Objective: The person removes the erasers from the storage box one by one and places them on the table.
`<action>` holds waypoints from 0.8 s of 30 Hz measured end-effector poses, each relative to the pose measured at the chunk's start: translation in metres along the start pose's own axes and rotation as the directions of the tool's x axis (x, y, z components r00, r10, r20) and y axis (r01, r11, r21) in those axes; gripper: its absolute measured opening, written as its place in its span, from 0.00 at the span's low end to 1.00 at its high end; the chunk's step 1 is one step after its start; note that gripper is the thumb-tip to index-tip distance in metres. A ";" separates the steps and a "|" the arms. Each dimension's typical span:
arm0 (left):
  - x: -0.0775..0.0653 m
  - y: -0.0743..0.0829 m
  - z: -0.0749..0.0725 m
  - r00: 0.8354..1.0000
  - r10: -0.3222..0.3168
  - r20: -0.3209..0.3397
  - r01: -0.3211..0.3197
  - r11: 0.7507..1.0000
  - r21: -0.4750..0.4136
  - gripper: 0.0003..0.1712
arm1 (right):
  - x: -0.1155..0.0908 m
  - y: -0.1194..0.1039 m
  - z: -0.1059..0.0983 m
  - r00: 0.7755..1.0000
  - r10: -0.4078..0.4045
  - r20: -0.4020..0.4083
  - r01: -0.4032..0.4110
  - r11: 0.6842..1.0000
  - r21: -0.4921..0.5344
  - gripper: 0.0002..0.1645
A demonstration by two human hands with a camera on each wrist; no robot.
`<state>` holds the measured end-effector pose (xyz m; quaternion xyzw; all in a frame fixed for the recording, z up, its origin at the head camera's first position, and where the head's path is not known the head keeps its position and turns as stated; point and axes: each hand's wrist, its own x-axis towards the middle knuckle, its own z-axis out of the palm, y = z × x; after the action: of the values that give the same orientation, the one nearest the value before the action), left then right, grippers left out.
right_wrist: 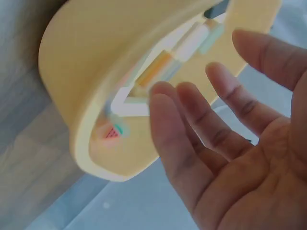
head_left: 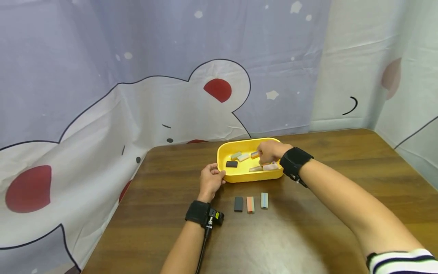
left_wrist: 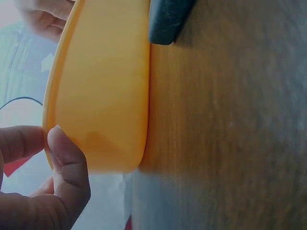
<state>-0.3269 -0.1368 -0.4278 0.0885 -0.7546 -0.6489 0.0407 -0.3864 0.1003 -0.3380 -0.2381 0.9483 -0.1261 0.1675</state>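
A yellow plastic basin (head_left: 253, 178) holds several small eraser-like blocks. My left hand (head_left: 210, 180) pinches its near left rim between thumb and fingers, plainly seen in the left wrist view. Over the basin's right side is my right hand (head_left: 270, 151), beside an orange-and-blue block (head_left: 254, 155). In the right wrist view its fingers are spread and loosely bent, with nothing held. A black block (head_left: 231, 164), a green block (head_left: 235, 156), a white block (head_left: 243, 157) and a pale pink block (head_left: 270, 166) also lie inside. The right hand hides part of the contents.
In front of the basin, a black block (head_left: 238, 204), an orange-and-green striped block (head_left: 250, 204) and a blue-and-white block (head_left: 264, 200) stand in a row on the brown wooden table (head_left: 171, 198). A patterned curtain (head_left: 164, 106) hangs behind the table.
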 end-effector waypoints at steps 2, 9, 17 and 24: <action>0.000 0.001 0.000 1.000 0.002 -0.003 -0.002 1.000 -0.001 0.26 | 0.003 -0.001 -0.003 0.998 0.034 0.045 -0.034 0.999 0.004 0.18; -0.001 0.001 0.000 1.000 0.011 0.004 -0.011 1.000 -0.016 0.26 | 0.015 0.001 -0.007 0.963 0.165 0.211 -0.132 0.978 -0.162 0.22; -0.002 -0.001 0.000 1.000 0.018 0.000 -0.018 1.000 -0.010 0.27 | 0.025 0.004 0.001 0.938 0.178 0.299 -0.094 0.957 -0.275 0.23; -0.002 -0.001 -0.001 1.000 0.009 0.002 -0.009 1.000 -0.019 0.27 | 0.073 0.057 0.041 0.991 0.090 0.101 -0.074 0.985 -0.154 0.20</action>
<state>-0.3248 -0.1372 -0.4289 0.0838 -0.7488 -0.6560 0.0437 -0.4555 0.1066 -0.4124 -0.2171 0.9538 -0.0343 0.2049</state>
